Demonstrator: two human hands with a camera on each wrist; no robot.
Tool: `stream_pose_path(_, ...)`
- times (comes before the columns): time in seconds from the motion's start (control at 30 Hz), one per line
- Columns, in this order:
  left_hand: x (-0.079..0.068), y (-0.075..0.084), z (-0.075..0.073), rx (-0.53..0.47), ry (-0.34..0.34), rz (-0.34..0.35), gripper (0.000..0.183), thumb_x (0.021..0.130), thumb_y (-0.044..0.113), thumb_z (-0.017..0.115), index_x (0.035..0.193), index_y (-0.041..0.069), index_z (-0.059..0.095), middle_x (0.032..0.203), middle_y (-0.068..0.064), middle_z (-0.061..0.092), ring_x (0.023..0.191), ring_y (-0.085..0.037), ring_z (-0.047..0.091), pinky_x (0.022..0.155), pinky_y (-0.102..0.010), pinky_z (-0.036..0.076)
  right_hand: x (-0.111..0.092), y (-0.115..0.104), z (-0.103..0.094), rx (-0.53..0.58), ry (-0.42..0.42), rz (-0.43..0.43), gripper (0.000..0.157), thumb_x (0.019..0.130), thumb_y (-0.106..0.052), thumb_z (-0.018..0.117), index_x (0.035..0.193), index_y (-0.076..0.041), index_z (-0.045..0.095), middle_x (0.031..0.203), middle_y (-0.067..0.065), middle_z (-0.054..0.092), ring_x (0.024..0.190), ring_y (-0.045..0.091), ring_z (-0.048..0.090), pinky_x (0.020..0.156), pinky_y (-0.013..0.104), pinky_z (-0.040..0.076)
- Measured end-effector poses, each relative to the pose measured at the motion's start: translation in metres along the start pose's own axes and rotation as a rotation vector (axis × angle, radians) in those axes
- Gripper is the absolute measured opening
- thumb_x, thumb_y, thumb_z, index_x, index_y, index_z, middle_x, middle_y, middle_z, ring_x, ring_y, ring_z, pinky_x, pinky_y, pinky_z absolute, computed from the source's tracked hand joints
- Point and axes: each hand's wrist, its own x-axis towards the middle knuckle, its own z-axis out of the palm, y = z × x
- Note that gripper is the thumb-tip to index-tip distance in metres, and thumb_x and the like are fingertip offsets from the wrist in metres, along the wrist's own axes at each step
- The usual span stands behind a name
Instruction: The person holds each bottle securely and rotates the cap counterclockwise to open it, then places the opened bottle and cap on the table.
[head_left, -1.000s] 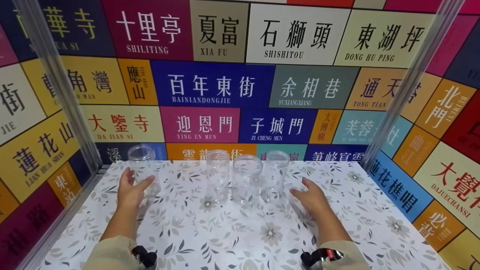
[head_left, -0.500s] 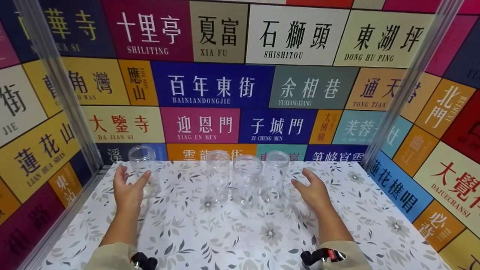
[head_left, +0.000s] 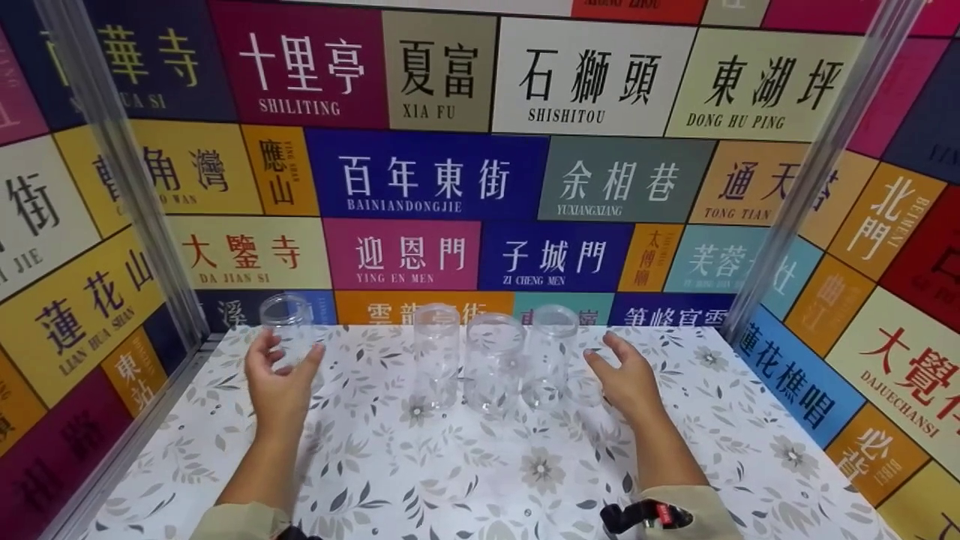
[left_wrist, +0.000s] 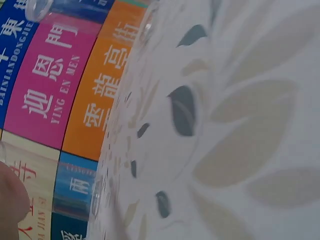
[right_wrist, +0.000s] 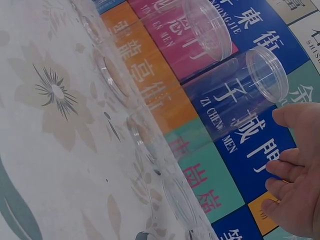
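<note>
A clear jar (head_left: 286,319) stands upright at the left. My left hand (head_left: 281,379) is in front of it, thumb and fingers spread and lightly bent, hiding much of its lower part. In the left wrist view the thumb tip (left_wrist: 14,192) overlaps that jar's wall (left_wrist: 75,190). Three more clear containers, a slim one (head_left: 436,356), a wider one (head_left: 495,364) and another slim one (head_left: 551,356), stand close together near the middle. My right hand (head_left: 628,379) hovers just right of this group, fingers apart and nothing held. A faint clear ring (head_left: 586,390) lies beside it.
The table (head_left: 420,480) wears a white cloth with grey leaves and flowers. Behind it rises a wall of coloured name panels (head_left: 427,176). Clear corner posts (head_left: 142,187) stand at the back left and right.
My left hand first drew back slightly to the left, then came back rightward in front of the left jar. The right hand and the containers hold their places; the head view tilts slightly.
</note>
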Motion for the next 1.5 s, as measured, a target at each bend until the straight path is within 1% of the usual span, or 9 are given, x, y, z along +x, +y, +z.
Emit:
stream_pose_path(0.1,-0.007,-0.003,0.008,0.006,-0.052,0.059,0.087,0.092,0.03,0.087,0.162,0.013,0.038,0.154,-0.009,0.049,0.135,-0.026,0.045,0.11,-0.037,0.043,-0.002,-0.004,0.001,0.019,-0.004,0.006,0.084,0.104,-0.056,0.063,0.171,-0.021,0.026,0.18,0.004,0.024,0.169,0.031,0.017,0.13,0.056,0.035)
stream_pose_path(0.23,-0.013,-0.005,0.018,0.011,-0.137,0.075,0.086,0.092,0.028,0.087,0.162,0.013,0.039,0.154,-0.011,0.049,0.135,-0.028,0.045,0.111,-0.041,0.043,-0.007,-0.009,0.001,0.021,-0.003,-0.022,0.085,0.104,-0.056,0.063,0.172,-0.021,0.026,0.18,0.003,0.024,0.169,0.031,0.017,0.134,0.055,0.029)
stream_pose_path(0.4,-0.016,-0.009,0.026,0.021,-0.256,0.016,0.09,0.092,0.026,0.087,0.164,0.015,0.035,0.159,-0.011,0.046,0.143,-0.031,0.043,0.118,-0.047,0.042,-0.012,-0.017,0.001,0.008,0.01,-0.082,0.086,0.103,-0.058,0.063,0.171,-0.02,0.027,0.18,0.003,0.026,0.168,0.033,0.019,0.136,0.055,0.022)
stream_pose_path(0.53,-0.018,-0.012,0.029,0.056,-0.348,-0.052,0.096,0.091,0.033,0.087,0.167,0.018,0.03,0.165,-0.009,0.042,0.149,-0.029,0.04,0.125,-0.048,0.04,-0.017,-0.022,0.003,0.017,0.023,-0.145,0.082,0.105,-0.052,0.065,0.17,-0.016,0.03,0.179,0.005,0.029,0.168,0.034,0.021,0.137,0.054,0.021)
stream_pose_path(0.63,-0.019,-0.014,0.031,0.051,-0.397,-0.061,0.097,0.091,0.033,0.087,0.167,0.018,0.03,0.165,-0.01,0.042,0.152,-0.03,0.039,0.127,-0.05,0.038,-0.021,-0.027,0.005,0.033,0.026,-0.167,0.079,0.106,-0.047,0.066,0.169,-0.015,0.032,0.178,0.005,0.029,0.167,0.035,0.022,0.137,0.054,0.022)
stream_pose_path(0.8,-0.02,-0.017,0.04,0.051,-0.45,-0.074,0.099,0.091,0.033,0.088,0.168,0.017,0.028,0.167,-0.01,0.041,0.156,-0.031,0.037,0.129,-0.052,0.036,-0.027,-0.035,0.007,0.027,0.017,-0.168,0.086,0.103,-0.056,0.066,0.171,-0.019,0.029,0.179,0.004,0.028,0.166,0.039,0.022,0.135,0.056,0.026)
stream_pose_path(1.03,-0.022,-0.021,0.053,0.18,-0.56,-0.176,0.109,0.085,0.048,0.09,0.17,0.027,0.025,0.175,-0.002,0.034,0.165,-0.028,0.027,0.134,-0.054,0.031,-0.03,-0.041,0.009,0.036,-0.005,-0.19,0.084,0.104,-0.052,0.066,0.171,-0.021,0.028,0.179,0.004,0.028,0.167,0.038,0.022,0.134,0.057,0.028)
stream_pose_path(1.33,-0.027,-0.027,0.068,0.23,-0.699,-0.163,0.112,0.08,0.052,0.092,0.169,0.031,0.026,0.177,-0.001,0.031,0.167,-0.033,0.024,0.135,-0.057,0.026,-0.037,-0.055,0.019,0.042,-0.03,-0.259,0.083,0.103,-0.05,0.069,0.17,-0.02,0.031,0.179,0.004,0.028,0.167,0.036,0.023,0.135,0.054,0.026)
stream_pose_path(1.5,-0.033,-0.029,0.078,0.208,-0.75,-0.154,0.111,0.08,0.044,0.094,0.168,0.026,0.029,0.177,-0.007,0.032,0.164,-0.04,0.029,0.133,-0.06,0.03,-0.038,-0.062,0.024,0.032,-0.041,-0.275,0.082,0.102,-0.052,0.07,0.169,-0.024,0.032,0.179,0.002,0.027,0.164,0.039,0.03,0.13,0.057,0.036)
